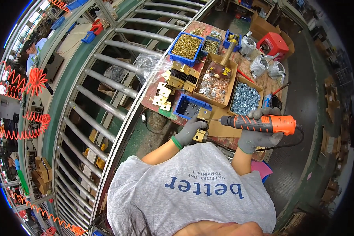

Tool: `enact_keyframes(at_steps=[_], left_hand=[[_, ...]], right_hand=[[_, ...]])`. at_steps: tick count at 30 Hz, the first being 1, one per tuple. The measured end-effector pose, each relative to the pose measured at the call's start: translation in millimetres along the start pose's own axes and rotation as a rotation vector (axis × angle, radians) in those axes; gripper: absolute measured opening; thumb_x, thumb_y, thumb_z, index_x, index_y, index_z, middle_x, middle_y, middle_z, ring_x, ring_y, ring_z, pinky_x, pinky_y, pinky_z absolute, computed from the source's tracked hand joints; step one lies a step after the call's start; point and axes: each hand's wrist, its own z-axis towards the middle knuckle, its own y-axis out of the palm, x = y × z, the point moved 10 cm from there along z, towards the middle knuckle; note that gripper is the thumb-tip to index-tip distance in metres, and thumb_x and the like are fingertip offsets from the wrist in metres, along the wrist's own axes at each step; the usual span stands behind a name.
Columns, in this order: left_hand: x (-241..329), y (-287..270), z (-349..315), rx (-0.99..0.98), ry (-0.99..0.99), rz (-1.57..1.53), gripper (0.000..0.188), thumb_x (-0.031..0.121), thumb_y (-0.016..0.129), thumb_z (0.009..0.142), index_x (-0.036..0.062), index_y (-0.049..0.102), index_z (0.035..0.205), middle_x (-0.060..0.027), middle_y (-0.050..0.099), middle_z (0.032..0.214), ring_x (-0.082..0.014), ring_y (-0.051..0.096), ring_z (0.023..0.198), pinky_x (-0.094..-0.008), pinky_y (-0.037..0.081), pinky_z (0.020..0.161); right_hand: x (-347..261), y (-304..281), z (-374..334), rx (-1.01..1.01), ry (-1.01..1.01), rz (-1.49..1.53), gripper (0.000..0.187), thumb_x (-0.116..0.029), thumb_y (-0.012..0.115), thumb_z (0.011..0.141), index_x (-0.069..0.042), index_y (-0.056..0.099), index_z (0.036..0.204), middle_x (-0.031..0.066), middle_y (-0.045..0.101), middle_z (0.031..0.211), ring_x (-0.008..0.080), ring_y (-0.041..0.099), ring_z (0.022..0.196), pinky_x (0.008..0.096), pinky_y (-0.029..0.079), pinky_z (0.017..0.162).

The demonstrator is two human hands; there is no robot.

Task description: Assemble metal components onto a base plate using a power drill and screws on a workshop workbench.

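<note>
Factory floor, cluttered desk (pixel 153 101) beside a roller conveyor (pixel 106 78). Brass bracket (pixel 200 125) at the near desk edge, pinched in gloved left hand (pixel 188 131); right hand (pixel 259 133) is wrapped round an orange screwdriver (pixel 263 124), bit level at the bracket, so screw-driving looks in hand. Next needs bit kept square; blue bin (pixel 190 107), box of plates (pixel 214 84) behind.

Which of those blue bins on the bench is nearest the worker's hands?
The blue bin at the bench's near edge, just above the left hand. It looks almost bare inside, showing a grey floor, while the farther blue bins are heaped with brass-coloured parts.
</note>
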Motion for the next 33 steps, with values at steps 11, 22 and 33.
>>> enact_keyframes(at_steps=[11,22,33], left_hand=[[11.2,-36.7,14.4,0.133,0.266,0.424,0.054,0.016,0.062,0.079,-0.0007,0.044,0.127,-0.0122,0.060,0.107,-0.0185,0.057,0.096,-0.0314,0.047,0.086],[23.9,-50.5,-3.4,0.220,0.050,0.032,0.038,0.012,0.059,0.081,0.0027,0.050,0.117,-0.0099,0.063,0.101,-0.0191,0.063,0.076,-0.0332,0.057,0.067],[18.2,-57.5,10.1,0.246,0.001,-0.144,0.025,0.015,0.056,0.085,0.0054,0.055,0.108,-0.0087,0.064,0.096,-0.0212,0.066,0.077,-0.0353,0.060,0.062]], right_hand=[[36.6,24.2,3.6,-0.128,0.040,-0.177,0.074,-0.055,0.073,0.075,0.003,0.049,0.114,0.0166,0.064,0.092,0.0262,0.066,0.076,0.0431,0.056,0.067],[63.5,-14.5,4.6,0.052,-0.098,-0.370,0.077,-0.067,0.065,0.074,-0.001,0.049,0.110,0.0130,0.063,0.085,0.0223,0.065,0.068,0.0375,0.056,0.061],[57.1,-1.3,7.2,0.107,-0.074,-0.387,0.076,-0.067,0.066,0.073,0.000,0.050,0.105,0.0131,0.063,0.081,0.0227,0.064,0.065,0.0362,0.055,0.059]])
